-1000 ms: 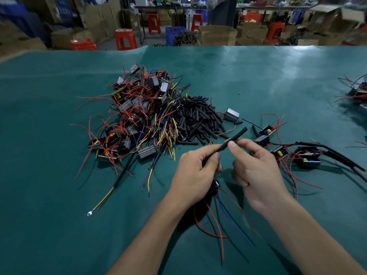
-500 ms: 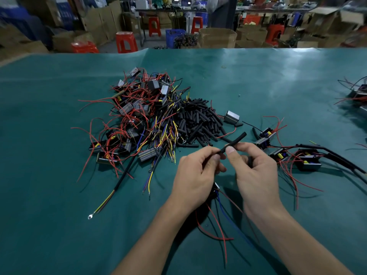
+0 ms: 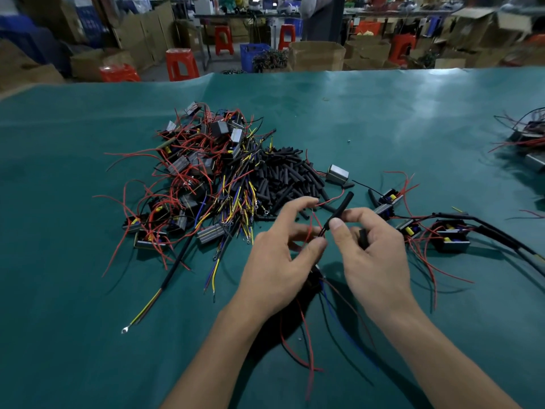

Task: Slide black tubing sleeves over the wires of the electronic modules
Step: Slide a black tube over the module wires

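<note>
My right hand [image 3: 371, 255] pinches a black tubing sleeve [image 3: 342, 208] between thumb and forefinger, its far end tilted up and away; a second short sleeve [image 3: 363, 237] sits in its curled fingers. My left hand [image 3: 280, 255] pinches red and black wires [image 3: 320, 231] right at the sleeve's lower mouth. The module they belong to is mostly hidden under my left palm, with red and blue wires [image 3: 306, 349] trailing toward me. A heap of loose black sleeves [image 3: 283, 178] lies just beyond my hands.
A tangled pile of modules with red, yellow and blue wires [image 3: 200, 184] lies left of the sleeves. Sleeved modules [image 3: 448, 237] sit at the right, more modules [image 3: 528, 143] at the far right edge. A single grey module [image 3: 337, 174] lies behind. The green table mat [image 3: 73, 261] ends at stools and boxes.
The sleeve has tipped more upright in my right hand. My left fingers have opened out and now pinch the wires at its lower end. The view has shifted a little.
</note>
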Demonstrator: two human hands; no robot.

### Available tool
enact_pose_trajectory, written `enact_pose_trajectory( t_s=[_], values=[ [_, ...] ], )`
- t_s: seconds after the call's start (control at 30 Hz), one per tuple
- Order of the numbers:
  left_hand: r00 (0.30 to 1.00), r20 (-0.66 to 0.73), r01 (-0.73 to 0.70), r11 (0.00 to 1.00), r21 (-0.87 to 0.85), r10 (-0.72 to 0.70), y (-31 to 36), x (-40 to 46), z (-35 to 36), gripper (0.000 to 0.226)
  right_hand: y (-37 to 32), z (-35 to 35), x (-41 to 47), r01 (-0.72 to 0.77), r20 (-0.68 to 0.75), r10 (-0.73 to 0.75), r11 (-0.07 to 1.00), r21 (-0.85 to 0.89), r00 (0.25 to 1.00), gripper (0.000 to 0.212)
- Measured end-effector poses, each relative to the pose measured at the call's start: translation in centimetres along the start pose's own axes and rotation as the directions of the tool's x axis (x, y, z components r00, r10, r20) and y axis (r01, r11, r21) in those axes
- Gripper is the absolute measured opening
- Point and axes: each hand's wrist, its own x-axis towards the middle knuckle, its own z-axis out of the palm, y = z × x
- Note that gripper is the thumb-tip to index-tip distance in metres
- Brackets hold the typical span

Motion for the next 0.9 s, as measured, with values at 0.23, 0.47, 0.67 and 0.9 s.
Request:
enact_pose_trajectory(
  t_s=[0.23,0.47,0.67,0.9],
  values=[
    [0.998,0.059,0.02,0.968,0.25,-0.035,-0.2,-0.1,0.0,0.022,-0.2,-0.6,0.5,0.014,-0.077,-0.016,0.999,-0.029,0.997,0.018],
    [0.998,0.038,0.028,0.953,0.302,-0.042,-0.5,0.1,-0.3,0.006,0.2,-0.8,1.0,0.026,-0.05,-0.028,0.998,-0.054,0.998,0.017],
    [0.999,0.029,0.018,0.963,0.27,-0.027,-0.8,0.1,0.1,0.005,0.7,-1.9,2.1,-0.106,0.017,0.106,0.993,0.05,0.994,0.019],
    [1.0,-0.003,0.03,0.97,0.241,-0.03,-1.4,0.2,0.4,0.006,0.6,-1.9,2.2,-0.283,0.082,0.271,0.931,0.231,0.959,0.023]
  ],
)
